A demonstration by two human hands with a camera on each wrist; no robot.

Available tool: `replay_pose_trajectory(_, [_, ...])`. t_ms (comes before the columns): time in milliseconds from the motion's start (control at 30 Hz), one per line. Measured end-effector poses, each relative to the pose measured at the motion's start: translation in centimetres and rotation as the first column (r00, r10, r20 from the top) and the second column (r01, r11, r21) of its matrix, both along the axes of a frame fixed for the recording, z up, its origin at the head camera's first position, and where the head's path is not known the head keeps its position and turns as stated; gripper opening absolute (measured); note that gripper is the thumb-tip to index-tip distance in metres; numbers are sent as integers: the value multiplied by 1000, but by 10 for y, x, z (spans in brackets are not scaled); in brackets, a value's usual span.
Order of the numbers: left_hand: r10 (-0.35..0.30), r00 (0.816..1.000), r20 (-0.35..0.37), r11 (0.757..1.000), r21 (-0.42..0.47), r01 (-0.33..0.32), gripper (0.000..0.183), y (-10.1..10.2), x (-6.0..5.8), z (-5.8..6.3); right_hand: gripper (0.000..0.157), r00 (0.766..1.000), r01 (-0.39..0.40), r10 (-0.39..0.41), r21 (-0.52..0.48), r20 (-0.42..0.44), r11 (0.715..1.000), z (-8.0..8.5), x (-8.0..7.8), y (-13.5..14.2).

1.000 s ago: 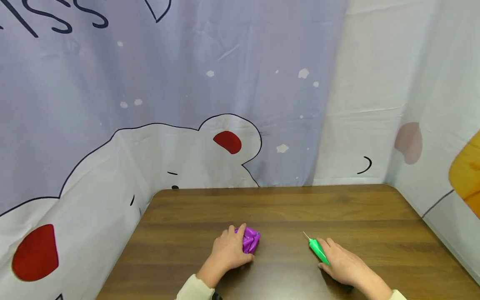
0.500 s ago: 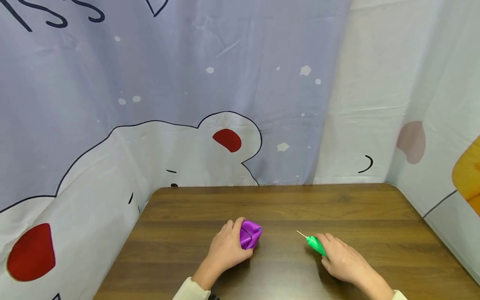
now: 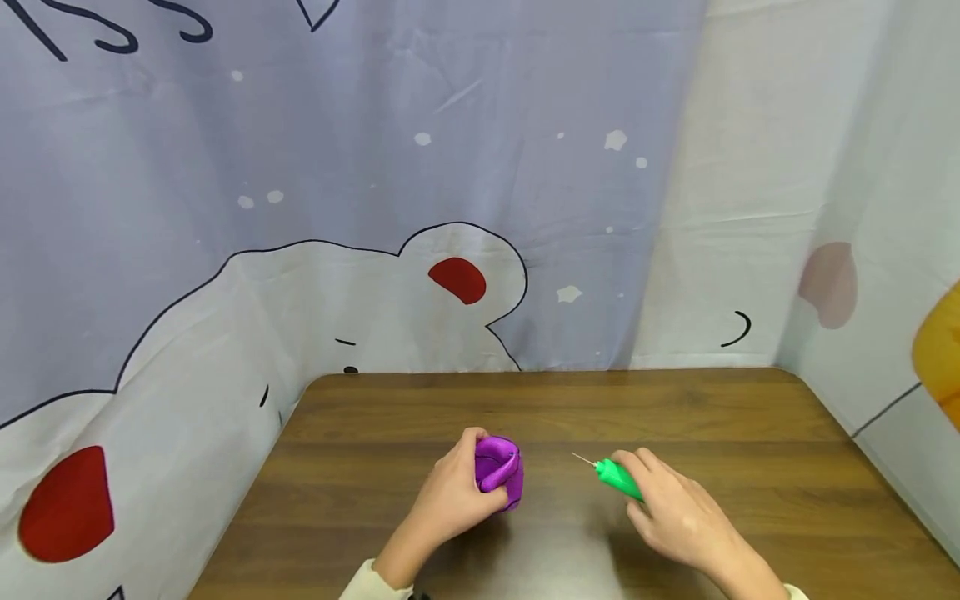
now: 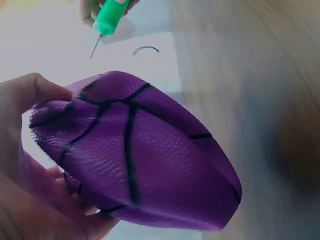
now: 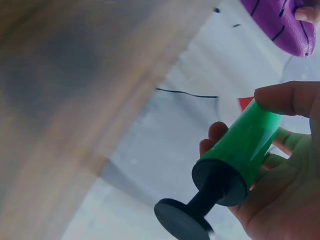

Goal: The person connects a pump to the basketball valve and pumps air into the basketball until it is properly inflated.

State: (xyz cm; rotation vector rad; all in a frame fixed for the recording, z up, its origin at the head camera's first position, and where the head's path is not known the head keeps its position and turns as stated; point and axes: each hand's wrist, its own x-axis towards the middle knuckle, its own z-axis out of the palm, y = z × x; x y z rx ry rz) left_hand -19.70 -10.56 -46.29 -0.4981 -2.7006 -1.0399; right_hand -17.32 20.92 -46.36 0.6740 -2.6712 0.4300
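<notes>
A deflated purple ball (image 3: 501, 475) with black seam lines is caved in on itself, its hollow facing up in the head view. My left hand (image 3: 452, 492) grips it from the left, thumb on the near side. Black lines cross the pebbled skin of the ball (image 4: 150, 150) in the left wrist view. My right hand (image 3: 671, 508) holds a green hand pump (image 3: 619, 479), its thin metal needle (image 3: 583, 459) pointing left towards the ball. In the right wrist view, thumb and fingers wrap the green barrel, and the black plunger handle (image 5: 187, 217) sticks out at its end. A gap separates needle and ball.
The brown wooden table (image 3: 637, 408) lies beneath both hands. Behind it hangs a blue-grey and white printed curtain (image 3: 360, 150), with another white cloth (image 3: 885, 208) along the right side.
Both hands have lifted from the table. The ball has turned so its hollow shows. The pump has moved left towards the ball, its needle tilting further left.
</notes>
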Motion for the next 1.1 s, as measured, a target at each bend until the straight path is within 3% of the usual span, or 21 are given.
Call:
replay_pose_trajectory(133, [-113,994,5,988,109,112,70,2,9,14,54,994,-46,43,-30,-101,998,13,5,-7])
replay_pose_trajectory(300, [-270,961,-61,927,254,277,50,6,17,24,52,976,-120,109,-48,-188,992,31,14,-13])
replay_pose_trajectory(433, [-364,913,-186,863,300,406,36,7,20,27,52,970,-163,147,-69,-191,984,44,24,-16])
replay_pose_trajectory(600, [-415,849,-326,826,257,502,32,8,23,32,40,940,-256,226,-90,-256,962,59,34,-21])
replay_pose_trajectory(700, [-396,830,-393,825,244,509,30,8,25,35,39,900,-326,278,-97,-336,940,66,36,-24])
replay_pose_trajectory(833, [-345,819,-459,841,237,487,27,8,26,38,42,839,-406,329,-97,-433,909,74,40,-28])
replay_pose_trajectory(900, [-328,805,-495,853,212,478,28,8,26,39,42,814,-435,347,-92,-466,896,77,41,-29])
replay_pose_trajectory(1000, [-323,772,-547,859,173,482,29,9,25,40,41,791,-460,367,-80,-491,885,80,40,-30])
replay_pose_trajectory(1100, [-321,728,-606,863,129,488,25,11,23,42,40,782,-455,369,-54,-502,889,83,38,-28])
